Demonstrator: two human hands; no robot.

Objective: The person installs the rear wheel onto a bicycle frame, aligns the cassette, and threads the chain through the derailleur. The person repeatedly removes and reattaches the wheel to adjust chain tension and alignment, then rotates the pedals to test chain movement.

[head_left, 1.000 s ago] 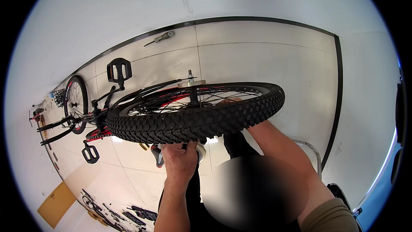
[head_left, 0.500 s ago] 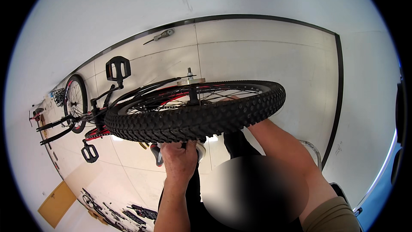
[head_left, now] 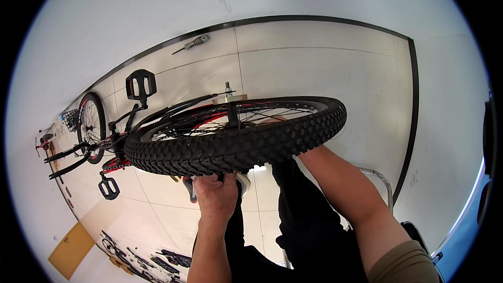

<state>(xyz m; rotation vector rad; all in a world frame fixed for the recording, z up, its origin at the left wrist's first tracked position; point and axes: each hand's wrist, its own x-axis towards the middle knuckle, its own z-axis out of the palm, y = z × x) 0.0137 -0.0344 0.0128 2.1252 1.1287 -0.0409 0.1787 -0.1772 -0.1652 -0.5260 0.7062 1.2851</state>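
Observation:
A knobbly black bicycle tyre (head_left: 236, 149) on a spoked wheel fills the middle, tilted nearly flat, still attached to the bicycle. A threaded axle end (head_left: 228, 88) rises from its hub, with a pale flat ring around it. My left hand (head_left: 214, 195) is at the tyre's near edge, thumb up and fingers curled in beneath the tread; what they grip is hidden. My right forearm passes under the wheel's right side. Only a sliver of my right hand (head_left: 276, 119) shows through the spokes, its fingers out of sight.
Two black pedals, the upper (head_left: 140, 85) and lower (head_left: 109, 187), stick out left of the wheel. Beyond lie the fork (head_left: 68, 160) and a second wheel (head_left: 91, 121). A grey-handled screwdriver (head_left: 196, 42) lies by the far wall. Loose bicycle parts (head_left: 173, 258) lie lower left.
The wheel and my left hand sit slightly further left in the picture. The blurred oval over my lap is gone, showing my black trouser legs. Both hands keep their places at the wheel.

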